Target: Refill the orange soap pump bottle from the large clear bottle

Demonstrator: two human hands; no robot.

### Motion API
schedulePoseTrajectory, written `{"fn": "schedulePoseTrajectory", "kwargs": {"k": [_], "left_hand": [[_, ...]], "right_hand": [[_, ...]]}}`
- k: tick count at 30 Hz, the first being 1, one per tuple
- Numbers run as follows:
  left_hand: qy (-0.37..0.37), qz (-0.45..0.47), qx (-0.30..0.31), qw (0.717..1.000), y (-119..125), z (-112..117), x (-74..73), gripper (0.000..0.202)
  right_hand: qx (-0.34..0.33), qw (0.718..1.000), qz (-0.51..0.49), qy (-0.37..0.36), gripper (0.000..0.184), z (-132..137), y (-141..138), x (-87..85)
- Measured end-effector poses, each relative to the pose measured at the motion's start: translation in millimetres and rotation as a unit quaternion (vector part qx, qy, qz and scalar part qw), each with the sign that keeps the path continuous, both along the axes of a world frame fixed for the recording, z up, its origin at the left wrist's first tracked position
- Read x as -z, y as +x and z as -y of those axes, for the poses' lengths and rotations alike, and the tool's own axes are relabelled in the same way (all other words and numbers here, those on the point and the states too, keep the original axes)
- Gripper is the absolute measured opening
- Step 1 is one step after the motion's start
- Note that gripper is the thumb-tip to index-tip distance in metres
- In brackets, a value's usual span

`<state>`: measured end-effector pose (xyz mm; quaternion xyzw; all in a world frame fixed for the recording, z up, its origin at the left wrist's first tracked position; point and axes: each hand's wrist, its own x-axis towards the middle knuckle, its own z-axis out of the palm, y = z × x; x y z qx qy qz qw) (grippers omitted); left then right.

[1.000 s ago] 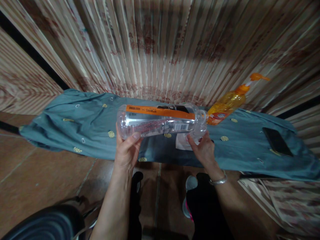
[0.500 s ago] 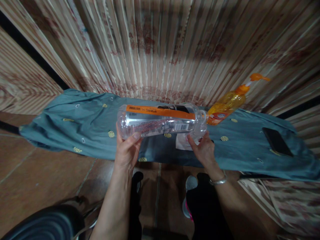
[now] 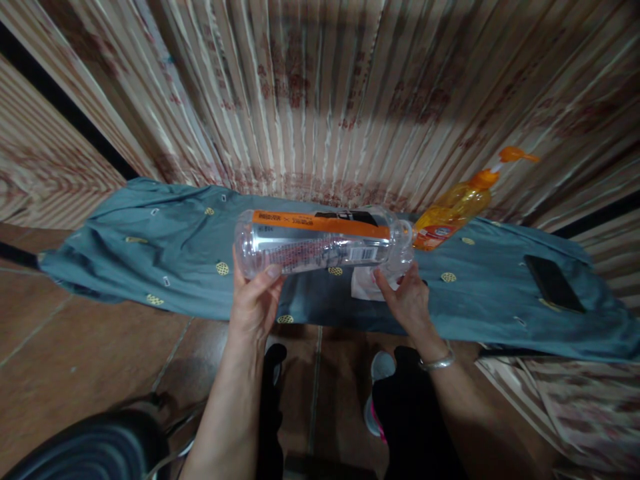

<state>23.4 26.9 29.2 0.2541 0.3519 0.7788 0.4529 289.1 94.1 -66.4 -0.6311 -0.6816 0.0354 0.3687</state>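
Observation:
I hold a clear plastic bottle (image 3: 320,241) with an orange and black label sideways above a table draped in teal cloth (image 3: 165,257). My left hand (image 3: 255,300) grips its base end, thumb on the near side. My right hand (image 3: 407,293) is closed around the neck end, fingers at the mouth. A white tissue or cloth piece (image 3: 365,285) lies on the teal cloth just under the bottle, beside my right hand.
An orange pump bottle of liquid (image 3: 457,207) stands at the back right against a pleated curtain (image 3: 320,100). A black phone (image 3: 554,283) lies on the cloth at the right. Brown tiled floor (image 3: 75,353) and my shoes (image 3: 380,367) are below; a dark round object (image 3: 90,447) is bottom left.

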Motion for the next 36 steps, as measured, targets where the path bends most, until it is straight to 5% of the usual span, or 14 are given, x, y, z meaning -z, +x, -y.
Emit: {"fn": "schedulePoseTrajectory", "kwargs": {"k": [36], "left_hand": [[-0.001, -0.015, 0.0, 1.0, -1.4, -0.1, 2.7, 0.072]], "right_hand": [[0.0, 1.0, -0.016, -0.009, 0.067, 0.6, -0.2, -2.1]]}}
